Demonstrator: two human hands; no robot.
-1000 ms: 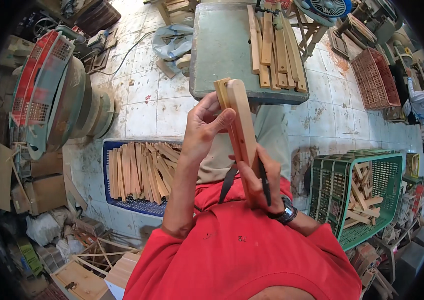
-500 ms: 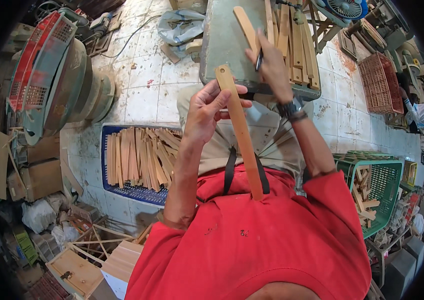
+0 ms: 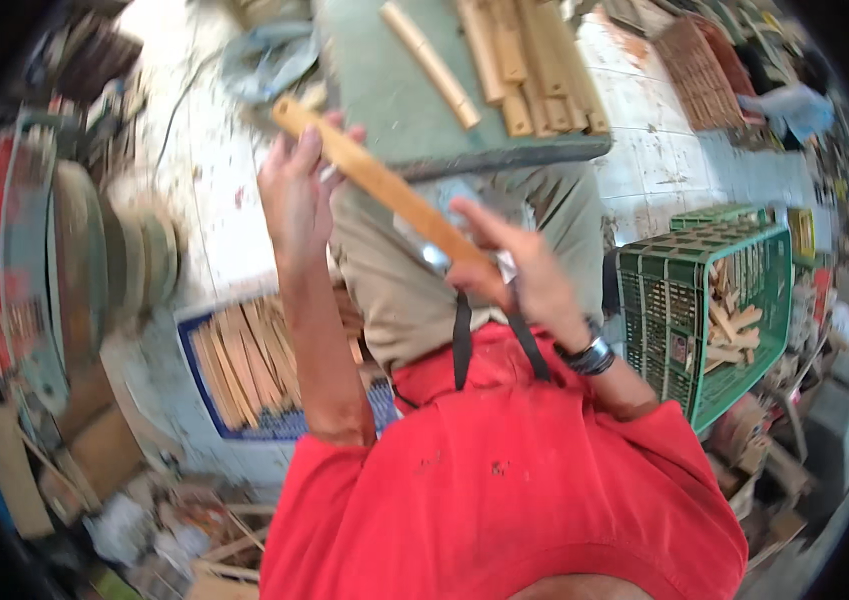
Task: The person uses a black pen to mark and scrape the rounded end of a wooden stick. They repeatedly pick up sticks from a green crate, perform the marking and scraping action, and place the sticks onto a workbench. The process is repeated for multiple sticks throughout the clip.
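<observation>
A long, flat wooden slat (image 3: 385, 175) with a hole near its far end slants across my lap. My left hand (image 3: 297, 195) grips it near the holed end, with the fingers around its edge. At the near end my right hand (image 3: 535, 270) is closed around the slat, thumb and fingers on either side; motion blurs it. A small shiny thing (image 3: 435, 256) shows beside the slat, too blurred to name. On the green bench top (image 3: 365, 100) ahead lie a single slat (image 3: 432, 66) and a stack of slats (image 3: 535, 70).
A blue basket (image 3: 207, 400) of wooden strips stands on the floor at left. At right is a green crate (image 3: 660, 320) with wood offcuts, and a reddish basket (image 3: 695, 75) stands farther off. A round-bodied machine (image 3: 80, 270) stands at far left.
My right hand has come back from the bench to the near end of the slat. The slat has turned, its holed end swinging left. The whole view has shifted.
</observation>
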